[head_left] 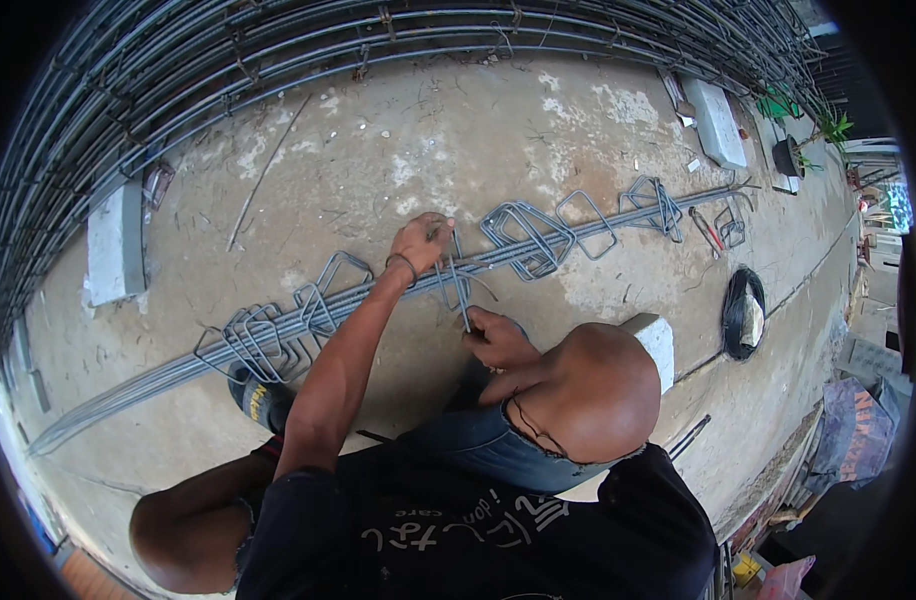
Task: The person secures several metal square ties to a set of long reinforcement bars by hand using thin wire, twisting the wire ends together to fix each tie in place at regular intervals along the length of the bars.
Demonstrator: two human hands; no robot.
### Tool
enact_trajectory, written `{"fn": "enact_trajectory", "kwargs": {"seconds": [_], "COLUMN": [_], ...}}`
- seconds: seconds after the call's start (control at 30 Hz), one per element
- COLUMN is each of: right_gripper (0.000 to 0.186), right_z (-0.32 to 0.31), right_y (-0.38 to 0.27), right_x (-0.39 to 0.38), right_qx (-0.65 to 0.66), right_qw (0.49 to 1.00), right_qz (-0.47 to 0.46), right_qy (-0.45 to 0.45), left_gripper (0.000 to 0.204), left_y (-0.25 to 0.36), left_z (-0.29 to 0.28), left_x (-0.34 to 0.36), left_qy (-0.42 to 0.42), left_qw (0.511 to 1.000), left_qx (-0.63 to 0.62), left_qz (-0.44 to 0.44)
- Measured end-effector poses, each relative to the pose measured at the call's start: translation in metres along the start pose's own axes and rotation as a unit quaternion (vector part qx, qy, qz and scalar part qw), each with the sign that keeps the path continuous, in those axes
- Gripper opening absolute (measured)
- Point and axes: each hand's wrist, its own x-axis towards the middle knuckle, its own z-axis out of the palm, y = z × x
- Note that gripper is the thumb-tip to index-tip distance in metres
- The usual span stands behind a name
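Across the concrete floor lies a bundle of long steel bars (378, 298), with several bent square stirrups around or on it. My left hand (421, 243) is closed on the far part of a stirrup (462, 288) at the middle of the bundle. Nearer to me, my right hand (500, 338) grips the lower end of the same stirrup. Left of my hands, a group of stirrups (253, 335) sits on the bars. To the right are overlapping stirrups (526, 240), and another cluster (655, 208) lies farther along.
Red-handled pliers or cutters (706, 230) lie near the bundle's right end, beside a coil of black wire (736, 315). Pale blocks stand at left (115, 243) and far right (715, 122). Stacked rebar cages (308, 50) run along the far side. A potted plant (788, 155) stands far right.
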Motion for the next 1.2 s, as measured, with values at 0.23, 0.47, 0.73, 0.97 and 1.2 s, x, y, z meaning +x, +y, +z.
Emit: {"fn": "enact_trajectory", "kwargs": {"seconds": [0.23,0.47,0.73,0.97,1.2], "right_gripper": [0.024,0.015,0.015,0.017,0.016], "right_z": [0.014,0.017,-0.01,0.029,0.042], "right_y": [-0.013,0.013,-0.043,0.023,0.023], "right_x": [0.05,0.045,0.012,0.04,0.048], "right_qx": [0.393,0.266,0.325,0.212,0.083], "right_qw": [0.89,0.938,0.925,0.946,0.939], "right_qz": [0.191,0.026,0.093,-0.029,-0.094], "right_qy": [0.134,0.221,0.173,0.245,0.321], "left_gripper": [0.034,0.021,0.016,0.024,0.027], "left_y": [0.007,0.017,-0.008,-0.024,-0.025], "left_z": [0.02,0.024,-0.048,-0.072,-0.067], "left_x": [0.01,-0.003,-0.031,-0.031,-0.036], "left_qy": [0.063,0.069,0.101,0.115,0.121], "left_qw": [0.952,0.949,0.909,0.884,0.933], "left_qx": [0.285,0.3,0.405,0.454,0.327], "left_qz": [0.092,0.066,0.006,0.005,0.093]}}
